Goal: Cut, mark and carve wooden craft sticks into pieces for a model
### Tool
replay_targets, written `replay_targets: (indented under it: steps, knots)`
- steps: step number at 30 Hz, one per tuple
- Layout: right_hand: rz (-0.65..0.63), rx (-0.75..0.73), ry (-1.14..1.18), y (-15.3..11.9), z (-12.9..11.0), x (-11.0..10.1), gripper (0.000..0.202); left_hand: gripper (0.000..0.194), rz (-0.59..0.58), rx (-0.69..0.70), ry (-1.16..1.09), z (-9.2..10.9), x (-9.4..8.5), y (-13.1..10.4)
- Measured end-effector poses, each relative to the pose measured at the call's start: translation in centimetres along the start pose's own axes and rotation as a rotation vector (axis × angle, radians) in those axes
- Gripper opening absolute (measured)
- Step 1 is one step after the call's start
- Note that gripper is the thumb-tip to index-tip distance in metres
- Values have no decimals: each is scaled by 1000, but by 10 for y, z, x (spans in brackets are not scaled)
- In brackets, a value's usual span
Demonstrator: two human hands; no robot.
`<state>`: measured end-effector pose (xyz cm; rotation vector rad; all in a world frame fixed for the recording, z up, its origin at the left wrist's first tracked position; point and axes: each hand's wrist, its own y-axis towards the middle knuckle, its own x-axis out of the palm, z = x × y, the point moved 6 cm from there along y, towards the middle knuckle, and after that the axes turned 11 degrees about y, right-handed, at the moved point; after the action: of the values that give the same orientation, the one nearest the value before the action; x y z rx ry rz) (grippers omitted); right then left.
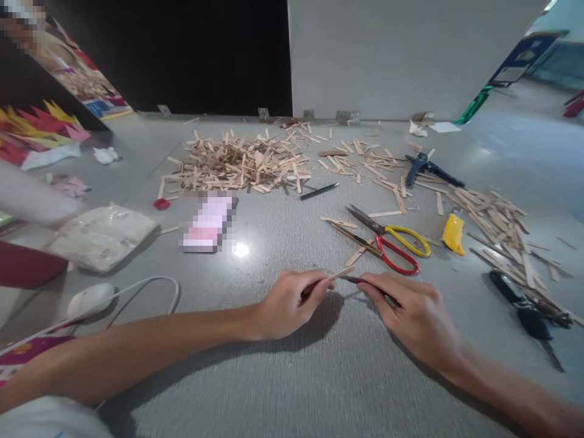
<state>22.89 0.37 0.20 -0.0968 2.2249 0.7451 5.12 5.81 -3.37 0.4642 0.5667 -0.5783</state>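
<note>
Near the middle of the grey table, my left hand (pixel 296 303) pinches a short wooden stick (pixel 341 274) that points up and to the right. My right hand (pixel 406 310) is closed on a thin dark tool (pixel 353 280), whose tip lies close by the stick; whether they touch I cannot tell. Just beyond the hands are scissors (pixel 381 231) with one yellow and one red handle, their blades apart. A pale stick piece (pixel 359 252) lies partly beneath them. A dark pen (pixel 319 191) rests farther back.
A large heap of wooden pieces (pixel 241 161) lies at the back. Blue pliers (pixel 422 167), a yellow cutter (pixel 453 232), more sticks (pixel 502 219) and keys (pixel 531 319) are on the right. A phone (pixel 210 222), plastic packet (pixel 107 237) and white mouse (pixel 91 300) sit on the left.
</note>
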Motion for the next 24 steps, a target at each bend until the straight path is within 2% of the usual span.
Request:
replay_targets:
  steps: [10,18,21,24]
  knots:
    - [-38,25,-24,0,0,0,31,34,16,39,36,2,0,-1]
    - [-54,-35,-104,-3,-3,3,33,38,22,128,108,3,2,-2]
    - [-62,-28,-52,-2,-2,3,33,39,8,124,117,1,3,-4]
    - [-71,63,70,1,2,3,29,37,0,111,92,2,3,-3]
